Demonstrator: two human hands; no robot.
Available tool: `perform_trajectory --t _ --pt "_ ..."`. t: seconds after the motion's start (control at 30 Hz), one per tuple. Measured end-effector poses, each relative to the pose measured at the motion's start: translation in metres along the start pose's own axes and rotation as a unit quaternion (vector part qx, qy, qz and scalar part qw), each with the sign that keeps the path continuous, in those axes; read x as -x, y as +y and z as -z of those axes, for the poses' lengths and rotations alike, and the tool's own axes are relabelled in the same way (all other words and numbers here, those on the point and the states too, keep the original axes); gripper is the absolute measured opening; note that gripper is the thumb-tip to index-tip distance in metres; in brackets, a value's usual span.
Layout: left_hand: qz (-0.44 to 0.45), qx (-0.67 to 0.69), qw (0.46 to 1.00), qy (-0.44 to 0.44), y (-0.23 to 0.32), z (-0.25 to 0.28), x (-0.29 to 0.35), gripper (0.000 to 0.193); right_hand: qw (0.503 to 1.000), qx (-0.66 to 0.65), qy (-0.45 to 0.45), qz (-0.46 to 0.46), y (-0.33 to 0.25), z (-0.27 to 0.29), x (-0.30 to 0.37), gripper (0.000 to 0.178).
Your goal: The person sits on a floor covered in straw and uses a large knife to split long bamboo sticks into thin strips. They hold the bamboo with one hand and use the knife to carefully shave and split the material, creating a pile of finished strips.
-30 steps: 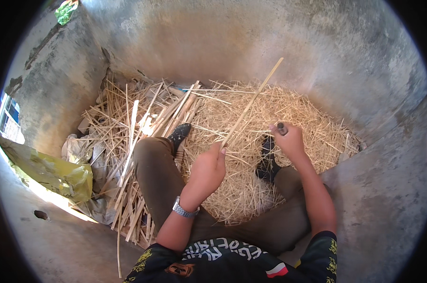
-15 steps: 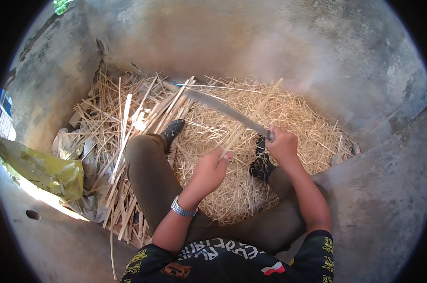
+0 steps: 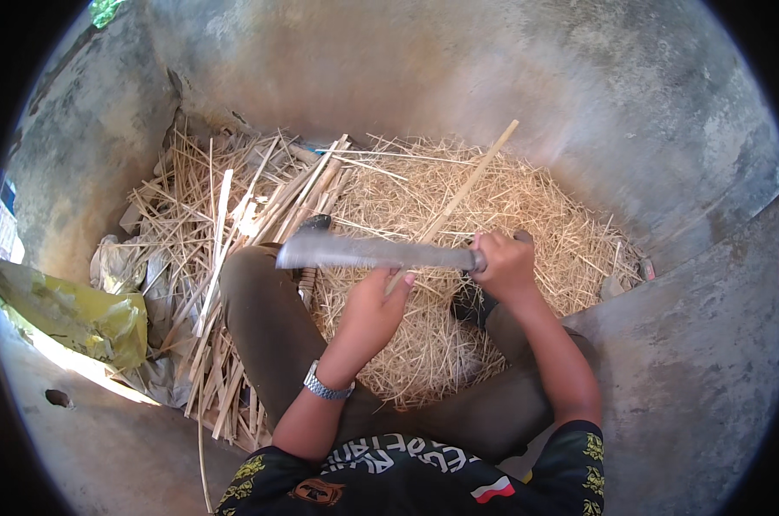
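the right hand (image 3: 507, 267) is closed around the dark handle of a long, broad, grey metal blade (image 3: 355, 252), which lies level across the front of the body, blurred toward its far end. the left hand (image 3: 377, 310) pinches the near end of a long, flat, straw-coloured wooden strip (image 3: 475, 176) between thumb and fingers. the strip slants up and to the right, away from the body, and the blade crosses over it just beyond the left fingers; whether metal touches wood, i cannot tell.

beneath the hands and between the bent legs spreads a thick heap of thin, pale, straw-like shavings (image 3: 424, 353), so a good deal of paring appears done. this strip looks straight and slim along its far length, yet it is in hand under the blade, so i judge it unfinished; how smooth its faces are is too small to tell.

left of the legs lies a loose pile of long, pale, split wooden pieces (image 3: 308, 198). which are worked and which are raw i cannot tell, so the amount left stays uncertain.
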State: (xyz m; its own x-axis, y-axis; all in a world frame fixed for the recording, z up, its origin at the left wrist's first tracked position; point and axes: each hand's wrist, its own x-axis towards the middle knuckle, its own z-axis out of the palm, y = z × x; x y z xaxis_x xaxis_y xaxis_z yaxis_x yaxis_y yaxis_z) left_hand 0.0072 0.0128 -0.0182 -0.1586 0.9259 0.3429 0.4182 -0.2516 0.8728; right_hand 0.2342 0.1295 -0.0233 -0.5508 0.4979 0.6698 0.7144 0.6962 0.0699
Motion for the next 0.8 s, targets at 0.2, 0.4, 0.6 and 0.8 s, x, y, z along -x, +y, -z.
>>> perform_trajectory --t 0.2,0.4,0.6,0.8 --pt "0.126 -0.004 0.990 -0.063 0.011 0.011 -0.003 0.030 0.973 -0.021 -0.031 -0.230 0.028 -0.012 0.002 0.009" --pt "0.119 0.000 0.990 -0.070 0.005 0.010 -0.001 0.032 0.991 0.007 -0.040 -0.127 0.017 -0.004 0.006 0.007" --pt "0.138 0.078 0.983 -0.090 -0.004 0.018 -0.008 0.028 0.991 -0.020 0.025 -0.129 0.034 -0.014 -0.001 0.010" --pt "0.182 0.148 0.964 -0.125 -0.001 0.018 -0.010 0.024 0.982 0.015 -0.042 -0.184 0.033 -0.015 0.006 0.015"
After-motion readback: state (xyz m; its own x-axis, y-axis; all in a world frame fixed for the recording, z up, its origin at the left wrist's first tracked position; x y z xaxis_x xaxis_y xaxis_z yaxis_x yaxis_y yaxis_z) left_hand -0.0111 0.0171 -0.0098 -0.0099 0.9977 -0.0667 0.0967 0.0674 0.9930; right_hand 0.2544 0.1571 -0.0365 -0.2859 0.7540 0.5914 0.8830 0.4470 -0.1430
